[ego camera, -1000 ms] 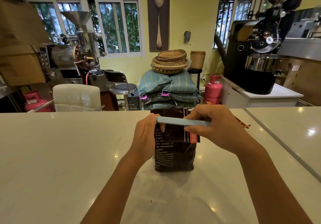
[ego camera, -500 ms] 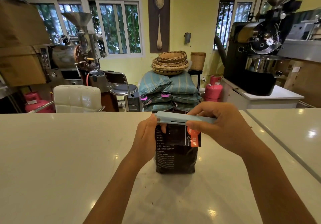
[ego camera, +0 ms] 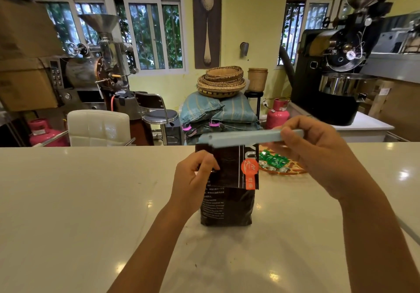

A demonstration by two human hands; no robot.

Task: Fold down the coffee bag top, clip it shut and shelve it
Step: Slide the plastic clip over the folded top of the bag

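Observation:
A black coffee bag (ego camera: 227, 201) with white print and an orange label stands upright on the pale counter (ego camera: 79, 201), its top flap folded down toward me. My left hand (ego camera: 193, 176) pinches the folded flap at its left edge. My right hand (ego camera: 316, 154) holds a long light-blue bag clip (ego camera: 245, 137) by its right end. The clip lies level along the bag's top fold. Whether it clamps the fold or only rests there, I cannot tell.
A woven tray with green packets (ego camera: 277, 163) lies on the counter just right of the bag. Beyond the counter are a white chair (ego camera: 97, 127), stacked sacks with baskets (ego camera: 218, 111), pink gas cylinders and two coffee roasters (ego camera: 336, 65).
My right hand has lifted the clip higher, to the bag's top edge. My left hand slid down from the clip's left end to the flap. The folded flap shows more of its orange label.

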